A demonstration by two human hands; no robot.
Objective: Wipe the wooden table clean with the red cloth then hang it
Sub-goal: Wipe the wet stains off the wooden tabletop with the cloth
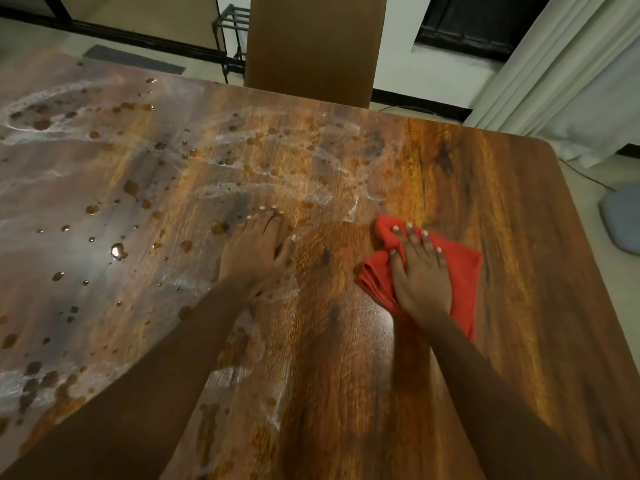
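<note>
1. Toward four o'clock from the tabletop's middle, the red cloth (464, 268) lay bunched on the wooden table (512, 237). Our right hand (420, 271) pressed it down with fingers straight and slightly spread, not curled round it.
2. Our left hand (252, 252) rested flat on the wet wood at nine o'clock from the cloth, well apart from it. Its fingers were straight and close together, holding nothing.
3. We judged the wiping step to be in hand and far from done. The wood from three to five o'clock looked dry, while soapy streaks (277, 147) at twelve o'clock and brown droplets (119, 251) from eight to eleven o'clock marked the rest.
4. The next move, as we read it, called for sweeping the cloth toward nine and eleven o'clock under firm, flat pressure in overlapping passes. It probably also meant turning to a fresh fold as the cloth soaked. Hanging it would come after.
5. We made out no container on the table; the wet lay loose on the wood. A metal rack (231, 27) stood beside the chair (311, 46) at twelve o'clock, and in that dim corner we could not tell whether it held anything.
</note>
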